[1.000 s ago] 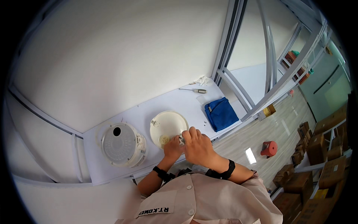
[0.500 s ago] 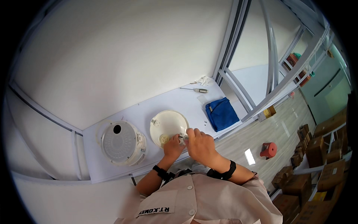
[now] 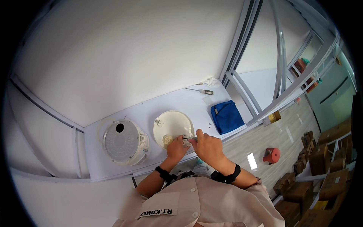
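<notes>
A round cream plastic shell (image 3: 170,123), shaped like a shallow bowl, lies with its hollow side up at the table's front edge. A pale yellow round fitting (image 3: 167,140) sits inside it, beside my left fingers. At the shell's near right rim, my left hand (image 3: 177,148) is closed on a small whitish part (image 3: 186,143), mostly hidden by the fingers. My right hand (image 3: 207,145) is wrapped round a tool like a screwdriver; its thin dark shaft (image 3: 185,138) points left toward that part. Where its tip rests, I cannot tell.
Left of the shell stands a white drum-shaped housing (image 3: 124,142) with a grey top and a dark hole. Another screwdriver (image 3: 206,92) lies near the back. A folded blue cloth (image 3: 227,118) is at right. A red stool (image 3: 271,155) and cardboard boxes (image 3: 300,193) stand on the floor.
The whole view has shifted slightly. My right hand has turned a little, its thumb side now raised higher. My left hand stays at the shell's rim.
</notes>
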### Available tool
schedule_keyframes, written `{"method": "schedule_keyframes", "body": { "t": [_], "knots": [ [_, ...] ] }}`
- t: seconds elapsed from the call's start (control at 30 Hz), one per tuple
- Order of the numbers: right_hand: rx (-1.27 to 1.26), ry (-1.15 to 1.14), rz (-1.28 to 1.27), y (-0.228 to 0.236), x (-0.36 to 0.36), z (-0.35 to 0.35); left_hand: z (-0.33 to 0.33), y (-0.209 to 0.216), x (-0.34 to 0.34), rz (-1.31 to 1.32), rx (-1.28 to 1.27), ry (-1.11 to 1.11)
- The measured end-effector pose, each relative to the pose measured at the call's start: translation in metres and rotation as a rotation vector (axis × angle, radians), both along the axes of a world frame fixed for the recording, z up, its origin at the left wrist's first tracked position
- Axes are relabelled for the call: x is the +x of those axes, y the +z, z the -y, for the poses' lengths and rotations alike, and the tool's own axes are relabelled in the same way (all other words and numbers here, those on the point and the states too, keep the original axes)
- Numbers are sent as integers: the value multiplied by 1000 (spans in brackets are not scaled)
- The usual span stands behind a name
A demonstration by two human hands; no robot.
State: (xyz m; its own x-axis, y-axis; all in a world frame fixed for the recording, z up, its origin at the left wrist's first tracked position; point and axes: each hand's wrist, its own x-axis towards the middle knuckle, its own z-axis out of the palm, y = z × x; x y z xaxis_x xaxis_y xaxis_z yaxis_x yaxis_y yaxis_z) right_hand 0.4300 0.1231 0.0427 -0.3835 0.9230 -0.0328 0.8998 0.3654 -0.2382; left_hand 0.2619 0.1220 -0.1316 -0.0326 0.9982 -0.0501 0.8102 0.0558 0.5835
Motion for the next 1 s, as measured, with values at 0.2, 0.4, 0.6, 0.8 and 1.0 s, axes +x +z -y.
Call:
{"method": "schedule_keyframes", "body": {
  "t": [0.2,0.4,0.6,0.8,1.0],
  "knots": [
    [590,319,-394,-3,5,-12,-1,-1,2,-16,-6,9],
    [38,18,-87,-8,-7,-8,-2,-2,2,-17,11,-6],
    [517,225,-327,11,-8,-8,-1,-12,0,-54,115,-4],
    [263,57,-116,-2,-13,-4,0,-10,0,-56,126,-34],
    [396,140,-108,3,-2,-7,-2,-12,3,-83,67,-14]
  ]
}}
